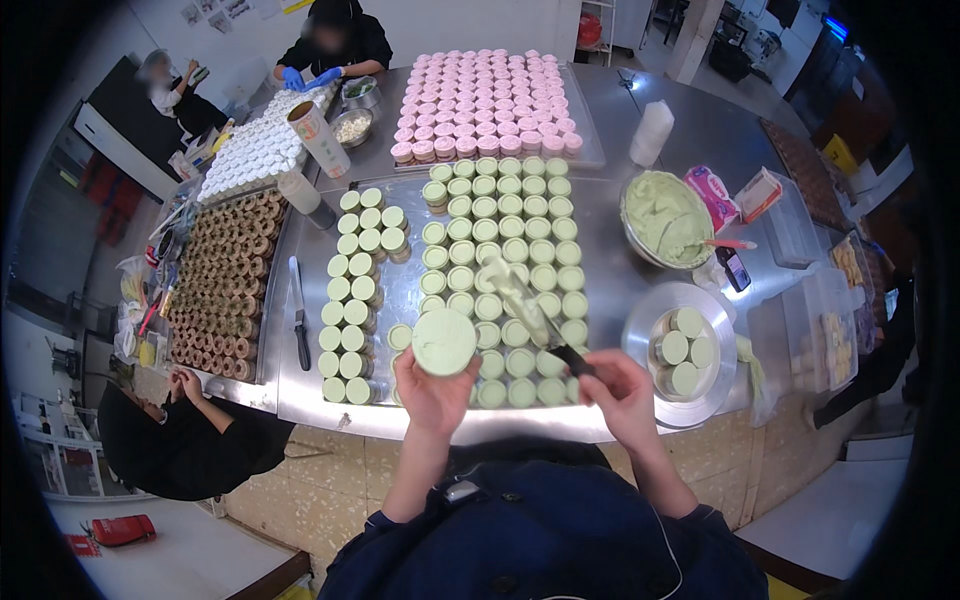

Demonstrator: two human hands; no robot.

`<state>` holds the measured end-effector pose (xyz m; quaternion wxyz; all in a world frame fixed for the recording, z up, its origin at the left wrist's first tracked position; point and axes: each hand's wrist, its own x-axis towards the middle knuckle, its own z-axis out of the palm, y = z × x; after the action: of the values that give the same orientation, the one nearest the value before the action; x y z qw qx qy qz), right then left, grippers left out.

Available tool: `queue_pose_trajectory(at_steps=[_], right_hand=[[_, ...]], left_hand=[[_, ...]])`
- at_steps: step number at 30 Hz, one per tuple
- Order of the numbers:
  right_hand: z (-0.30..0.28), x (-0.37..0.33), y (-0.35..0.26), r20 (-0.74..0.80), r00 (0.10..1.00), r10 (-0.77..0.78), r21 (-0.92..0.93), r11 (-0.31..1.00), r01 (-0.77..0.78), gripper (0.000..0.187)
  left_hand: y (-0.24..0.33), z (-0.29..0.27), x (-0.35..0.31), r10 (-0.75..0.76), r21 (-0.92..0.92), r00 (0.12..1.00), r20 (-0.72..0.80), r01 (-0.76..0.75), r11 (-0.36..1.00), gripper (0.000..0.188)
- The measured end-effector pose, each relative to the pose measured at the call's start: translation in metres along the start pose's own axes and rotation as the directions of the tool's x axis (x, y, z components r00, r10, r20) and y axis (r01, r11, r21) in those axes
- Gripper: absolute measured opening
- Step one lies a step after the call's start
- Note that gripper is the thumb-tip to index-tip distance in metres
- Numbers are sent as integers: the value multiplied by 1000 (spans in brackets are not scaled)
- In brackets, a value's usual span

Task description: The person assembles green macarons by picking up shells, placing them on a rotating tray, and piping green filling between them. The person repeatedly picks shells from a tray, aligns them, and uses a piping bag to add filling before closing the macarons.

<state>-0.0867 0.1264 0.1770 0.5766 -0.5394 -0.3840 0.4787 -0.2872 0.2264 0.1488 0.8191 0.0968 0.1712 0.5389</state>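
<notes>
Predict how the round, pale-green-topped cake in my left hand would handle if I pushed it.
The cake is probably light, since your left hand alone supports it. Its top likely smears easily: similar pale cream coats the long, black-handled metal spatula. Being round, it might roll if tipped on edge.

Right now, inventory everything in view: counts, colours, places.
table: one, silver, centre
green cakes: many, green, centre
held cake: one, green, centre
spatula: one, black handle, centre
pink cakes: many, pink, far
white pieces: many, white, far left
brown pieces: many, brown, left
knife: one, black handle, left
cream bowl: one, silver, right
plate: one, silver, right
phone: one, dark, right
co-workers: several, dark clothes, around table
left hand: one, bare, holding cake
right hand: one, bare, holding spatula
</notes>
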Motion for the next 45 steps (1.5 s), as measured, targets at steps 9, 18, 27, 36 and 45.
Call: queue_pose_trajectory(at_steps=[9, 18, 27, 36, 45], right_hand=[[15, 26, -19, 148, 816, -559, -584, 616, 528, 21], [27, 27, -23, 389, 792, -471, -525, 593, 610, 26], [-84, 26, -34, -48, 998, 32, -19, 999, -32, 27], [-337, 69, 12, -488, 867, 96, -448, 825, -343, 26], [-391, 130, 113, -132, 965, -224, -805, 593, 28, 30]], left_hand=[[7, 6, 4, -89, 39, 980, -180, 97, 994, 43], [16, 1, 10, -78, 83, 976, -205, 97, 992, 43], [5, -13, 27, -111, 170, 979, -173, 140, 975, 42], [-34, -8, 37, -153, -4, 966, -208, 156, 988, 40], [-79, 15, 41, -194, -59, 939, -285, 185, 981, 48]])
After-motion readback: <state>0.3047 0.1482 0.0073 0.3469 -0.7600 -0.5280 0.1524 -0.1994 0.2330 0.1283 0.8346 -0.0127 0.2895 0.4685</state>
